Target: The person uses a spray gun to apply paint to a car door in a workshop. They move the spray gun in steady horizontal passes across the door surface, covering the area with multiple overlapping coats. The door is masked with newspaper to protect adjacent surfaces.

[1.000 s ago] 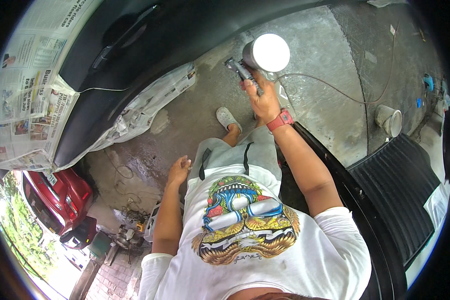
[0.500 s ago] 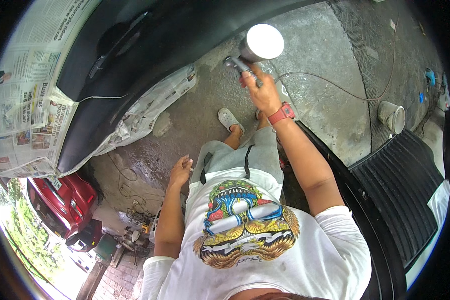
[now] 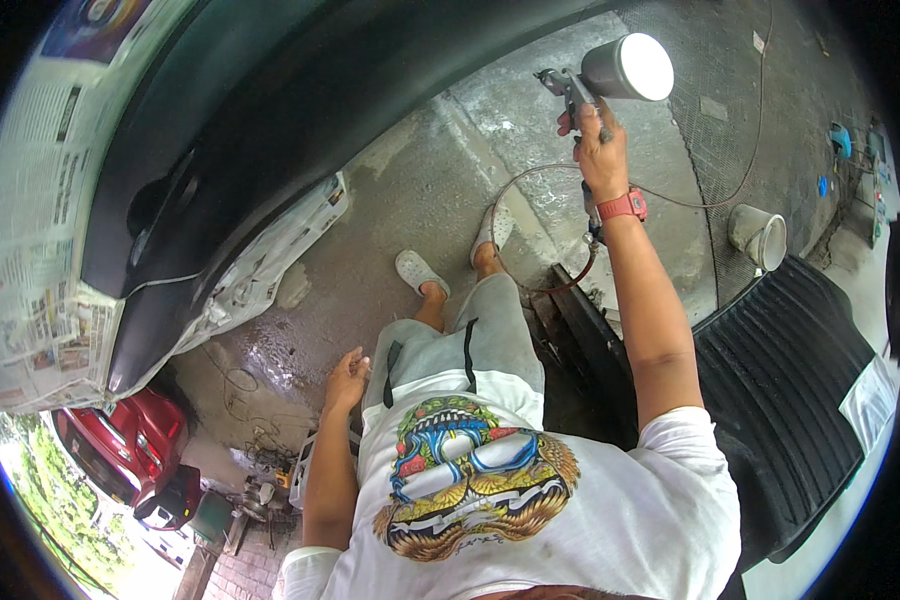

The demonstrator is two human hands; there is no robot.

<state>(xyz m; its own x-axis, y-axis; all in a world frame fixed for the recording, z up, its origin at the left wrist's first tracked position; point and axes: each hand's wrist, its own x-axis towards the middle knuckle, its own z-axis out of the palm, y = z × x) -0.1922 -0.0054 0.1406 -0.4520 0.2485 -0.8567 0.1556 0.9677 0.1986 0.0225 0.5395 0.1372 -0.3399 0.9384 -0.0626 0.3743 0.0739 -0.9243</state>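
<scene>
Above the wet concrete floor, upper right of view: right hand gripping a spray gun, fingers wrapped round the handle. Gray paint cup with white lid on it. Nozzle end faces the black car body, near its edge, apart from it. Air hose loops behind the wrist. Left hand low beside gray shorts, fingers loosely open. Newspaper masking on the car, far left. White bucket right.

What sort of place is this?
Likely a vehicle paint workshop, maybe informal: what looks like a spray gun in the right hand, and a dark car body partly covered with newspaper.
</scene>
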